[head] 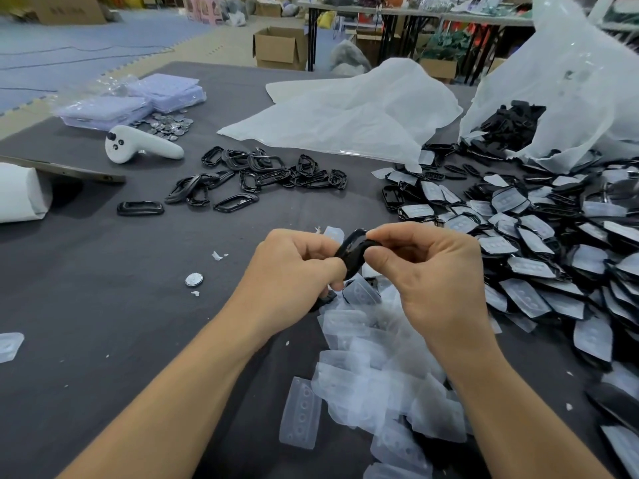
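Black plastic shell [353, 252] up in the air, held over the grey tabletop [103, 323] at dead centre! The left hand [297, 267] has its grip curled tight round the lower end, fingers folded in. The right hand [432, 271] pinches the upper end between thumb and fingertips. Just below them lies a pile of translucent button pads [366, 357]. Black frames [256, 174] sit scattered beyond, and a heap of padded shells [553, 257] spreads off to the right.

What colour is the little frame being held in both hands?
Glossy black: the plastic frame, pinched between left hand and right hand, shows best in the head view.
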A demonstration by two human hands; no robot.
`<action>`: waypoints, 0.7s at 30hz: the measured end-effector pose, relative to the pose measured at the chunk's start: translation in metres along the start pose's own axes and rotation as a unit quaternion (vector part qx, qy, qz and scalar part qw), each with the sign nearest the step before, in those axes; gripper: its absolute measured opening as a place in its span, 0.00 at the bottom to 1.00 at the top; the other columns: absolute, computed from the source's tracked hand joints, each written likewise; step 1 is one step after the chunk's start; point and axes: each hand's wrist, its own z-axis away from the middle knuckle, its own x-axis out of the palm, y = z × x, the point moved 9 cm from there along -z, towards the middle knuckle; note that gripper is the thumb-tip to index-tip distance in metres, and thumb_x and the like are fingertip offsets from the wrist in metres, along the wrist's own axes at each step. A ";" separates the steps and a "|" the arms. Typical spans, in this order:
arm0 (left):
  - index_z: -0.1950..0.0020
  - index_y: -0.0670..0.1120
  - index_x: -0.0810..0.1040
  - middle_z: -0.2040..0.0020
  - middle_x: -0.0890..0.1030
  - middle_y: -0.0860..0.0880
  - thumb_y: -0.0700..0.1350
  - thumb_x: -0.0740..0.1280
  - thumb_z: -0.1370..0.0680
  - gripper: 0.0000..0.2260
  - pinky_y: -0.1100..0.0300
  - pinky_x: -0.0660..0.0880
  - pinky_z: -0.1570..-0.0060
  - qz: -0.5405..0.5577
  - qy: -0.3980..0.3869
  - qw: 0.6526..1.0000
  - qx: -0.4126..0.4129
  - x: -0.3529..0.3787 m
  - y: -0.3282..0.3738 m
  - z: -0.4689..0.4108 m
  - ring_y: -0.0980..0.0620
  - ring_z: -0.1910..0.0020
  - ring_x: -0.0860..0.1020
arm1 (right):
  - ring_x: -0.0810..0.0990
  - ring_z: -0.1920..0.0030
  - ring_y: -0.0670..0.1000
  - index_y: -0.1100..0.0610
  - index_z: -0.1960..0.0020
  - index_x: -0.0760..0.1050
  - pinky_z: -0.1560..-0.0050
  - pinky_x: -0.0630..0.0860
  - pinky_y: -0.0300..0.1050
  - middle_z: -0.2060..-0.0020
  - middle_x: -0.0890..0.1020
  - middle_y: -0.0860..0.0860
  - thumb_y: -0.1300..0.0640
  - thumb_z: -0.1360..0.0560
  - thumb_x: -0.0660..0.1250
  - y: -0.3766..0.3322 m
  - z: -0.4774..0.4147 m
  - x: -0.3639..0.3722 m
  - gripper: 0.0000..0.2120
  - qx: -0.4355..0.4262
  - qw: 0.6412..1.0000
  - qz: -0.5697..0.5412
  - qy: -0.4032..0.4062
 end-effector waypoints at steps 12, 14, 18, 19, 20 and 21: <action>0.60 0.45 0.86 0.62 0.82 0.37 0.48 0.69 0.30 0.09 0.55 0.71 0.60 -0.007 -0.039 0.999 0.014 0.002 0.003 -0.001 0.52 0.67 0.74 | 0.81 0.71 0.48 0.55 0.63 0.86 0.70 0.77 0.37 0.67 0.85 0.54 0.69 0.23 0.69 0.031 0.002 0.003 0.14 0.212 0.960 -0.183 -0.022; 0.60 0.44 0.86 0.64 0.82 0.39 0.48 0.69 0.31 0.09 0.55 0.70 0.61 -0.001 -0.028 1.000 0.009 0.000 0.001 -0.002 0.52 0.69 0.73 | 0.82 0.71 0.50 0.56 0.63 0.86 0.70 0.78 0.38 0.66 0.85 0.57 0.70 0.21 0.65 0.033 0.003 0.006 0.18 0.242 0.945 -0.216 -0.046; 0.56 0.53 0.88 0.69 0.80 0.47 0.48 0.69 0.30 0.08 0.54 0.69 0.61 0.012 -0.013 1.000 0.012 -0.001 0.001 -0.003 0.53 0.70 0.70 | 0.83 0.68 0.53 0.61 0.59 0.86 0.67 0.81 0.41 0.61 0.86 0.62 0.69 0.20 0.60 0.031 0.004 0.009 0.18 0.250 0.935 -0.238 -0.075; 0.55 0.55 0.88 0.69 0.80 0.48 0.47 0.69 0.30 0.09 0.56 0.69 0.61 0.008 -0.009 1.000 0.016 -0.001 0.002 -0.003 0.53 0.71 0.70 | 0.83 0.67 0.53 0.63 0.58 0.86 0.66 0.82 0.41 0.60 0.86 0.62 0.69 0.20 0.60 0.031 0.004 0.011 0.17 0.248 0.934 -0.244 -0.083; 0.55 0.56 0.88 0.70 0.80 0.49 0.47 0.68 0.30 0.10 0.57 0.70 0.61 0.002 -0.004 1.000 0.019 -0.002 0.002 -0.003 0.53 0.71 0.71 | 0.83 0.66 0.53 0.64 0.55 0.85 0.65 0.82 0.41 0.59 0.86 0.62 0.68 0.20 0.61 0.031 0.005 0.013 0.15 0.246 0.933 -0.245 -0.091; 0.54 0.57 0.88 0.70 0.80 0.51 0.47 0.68 0.30 0.11 0.58 0.70 0.61 -0.006 0.002 1.000 0.021 -0.004 0.003 -0.002 0.54 0.71 0.72 | 0.83 0.66 0.52 0.65 0.53 0.85 0.64 0.82 0.41 0.59 0.86 0.62 0.69 0.20 0.61 0.031 0.005 0.015 0.12 0.245 0.935 -0.238 -0.098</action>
